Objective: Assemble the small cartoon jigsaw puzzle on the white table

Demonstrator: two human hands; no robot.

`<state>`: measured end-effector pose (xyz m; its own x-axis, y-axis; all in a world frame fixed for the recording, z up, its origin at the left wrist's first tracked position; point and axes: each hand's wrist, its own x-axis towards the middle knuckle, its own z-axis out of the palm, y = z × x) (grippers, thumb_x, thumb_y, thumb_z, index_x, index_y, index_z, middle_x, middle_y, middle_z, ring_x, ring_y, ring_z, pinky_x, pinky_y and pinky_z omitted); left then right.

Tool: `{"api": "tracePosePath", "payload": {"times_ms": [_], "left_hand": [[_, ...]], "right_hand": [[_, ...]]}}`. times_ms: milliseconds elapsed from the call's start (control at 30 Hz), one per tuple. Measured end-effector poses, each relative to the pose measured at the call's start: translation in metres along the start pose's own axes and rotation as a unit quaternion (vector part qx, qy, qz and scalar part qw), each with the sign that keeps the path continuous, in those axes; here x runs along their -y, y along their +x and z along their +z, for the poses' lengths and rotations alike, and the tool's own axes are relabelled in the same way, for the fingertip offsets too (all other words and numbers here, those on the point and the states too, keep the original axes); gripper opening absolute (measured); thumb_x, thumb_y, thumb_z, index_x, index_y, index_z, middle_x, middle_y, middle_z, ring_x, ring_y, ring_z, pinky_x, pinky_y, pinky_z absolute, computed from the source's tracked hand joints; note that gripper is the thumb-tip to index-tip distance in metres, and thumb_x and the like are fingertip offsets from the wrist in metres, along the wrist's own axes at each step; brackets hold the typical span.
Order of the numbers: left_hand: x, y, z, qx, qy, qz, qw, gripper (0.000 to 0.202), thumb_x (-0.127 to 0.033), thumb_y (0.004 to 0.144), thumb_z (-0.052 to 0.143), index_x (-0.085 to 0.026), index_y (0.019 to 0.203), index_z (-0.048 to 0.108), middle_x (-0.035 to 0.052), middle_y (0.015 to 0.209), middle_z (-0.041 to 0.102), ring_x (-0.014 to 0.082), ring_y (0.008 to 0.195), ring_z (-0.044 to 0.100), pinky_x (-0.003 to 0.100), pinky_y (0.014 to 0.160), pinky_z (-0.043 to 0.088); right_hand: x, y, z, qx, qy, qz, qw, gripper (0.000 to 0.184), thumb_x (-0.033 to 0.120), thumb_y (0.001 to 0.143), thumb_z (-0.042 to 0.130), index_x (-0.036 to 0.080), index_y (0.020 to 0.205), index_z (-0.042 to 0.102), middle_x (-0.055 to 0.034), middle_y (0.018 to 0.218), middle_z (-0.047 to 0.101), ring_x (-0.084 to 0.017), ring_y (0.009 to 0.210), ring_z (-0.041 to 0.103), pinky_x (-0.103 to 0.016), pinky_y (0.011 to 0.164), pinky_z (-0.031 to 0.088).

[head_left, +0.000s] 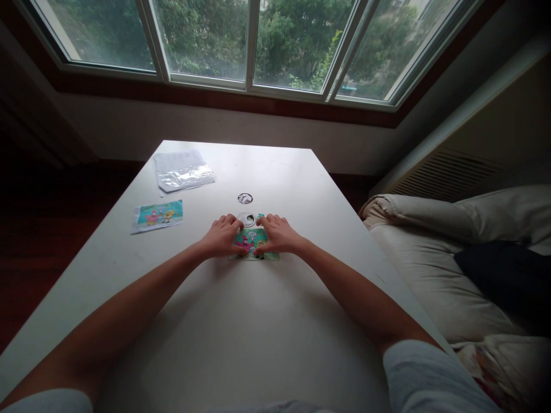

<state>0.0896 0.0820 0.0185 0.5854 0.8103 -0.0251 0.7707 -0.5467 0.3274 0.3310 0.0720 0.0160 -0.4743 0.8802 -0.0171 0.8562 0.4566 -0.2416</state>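
Note:
A small, colourful cartoon jigsaw puzzle (252, 236) lies flat on the white table, its sides partly covered by my hands. My left hand (220, 236) grips it from the left, fingers bent over the upper edge and thumb near the lower edge. On the opposite side, my right hand (279, 234) grips it the same way, fingertips above and thumb below. Just beyond the fingers sits a round, pale disc (247, 219) with a dark hole. A little teal piece (260, 217) lies beside the right fingertips.
Farther back on the table (267, 321) lies a round, shiny disc (245, 198). A printed cartoon picture sheet (158, 216) is at the left, with a clear plastic bag over paper (183, 170) behind it. A beige sofa (413, 252) stands at the right, below a window (206, 40).

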Motion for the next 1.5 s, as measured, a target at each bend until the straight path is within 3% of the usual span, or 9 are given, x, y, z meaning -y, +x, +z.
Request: {"api": "tracePosePath", "payload": {"times_ms": [333, 700, 1000, 1500], "left_hand": [[0.017, 0.007, 0.003, -0.041, -0.013, -0.013, 0.999, 0.062, -0.062, 0.072, 0.074, -0.027, 0.121, 0.059, 0.0102, 0.123, 0.053, 0.0327, 0.116, 0.049, 0.047, 0.100, 0.041], [0.028, -0.001, 0.017, -0.106, 0.028, 0.038, 0.993, 0.054, -0.057, 0.089, 0.061, -0.027, 0.134, 0.058, 0.0101, 0.133, 0.056, 0.0320, 0.122, 0.048, 0.048, 0.103, 0.040], [0.019, -0.011, 0.018, -0.089, 0.050, 0.053, 0.993, 0.049, -0.048, 0.097, 0.049, -0.027, 0.142, 0.051, 0.0099, 0.144, 0.052, 0.0305, 0.132, 0.043, 0.047, 0.110, 0.035], [0.014, -0.010, 0.019, -0.078, 0.051, 0.063, 0.994, 0.054, -0.057, 0.096, 0.049, -0.031, 0.143, 0.051, 0.0103, 0.139, 0.050, 0.0310, 0.128, 0.043, 0.047, 0.108, 0.035]], "right_hand": [[-0.006, 0.009, 0.008, -0.041, 0.013, -0.021, 0.999, 0.075, 0.075, 0.070, 0.073, 0.027, 0.126, 0.059, -0.0108, 0.116, 0.054, -0.032, 0.112, 0.048, -0.044, 0.097, 0.037], [-0.007, 0.004, 0.026, -0.138, -0.011, -0.043, 0.989, 0.059, 0.065, 0.089, 0.060, 0.021, 0.129, 0.062, -0.0128, 0.121, 0.060, -0.030, 0.113, 0.048, -0.043, 0.099, 0.037], [0.001, -0.003, 0.029, -0.123, -0.015, -0.036, 0.992, 0.051, 0.055, 0.097, 0.053, 0.024, 0.138, 0.058, -0.0129, 0.133, 0.057, -0.030, 0.123, 0.046, -0.044, 0.105, 0.035], [0.001, -0.003, 0.030, -0.112, -0.007, -0.057, 0.992, 0.050, 0.052, 0.098, 0.054, 0.025, 0.140, 0.058, -0.0126, 0.135, 0.056, -0.030, 0.126, 0.045, -0.043, 0.107, 0.033]]}}
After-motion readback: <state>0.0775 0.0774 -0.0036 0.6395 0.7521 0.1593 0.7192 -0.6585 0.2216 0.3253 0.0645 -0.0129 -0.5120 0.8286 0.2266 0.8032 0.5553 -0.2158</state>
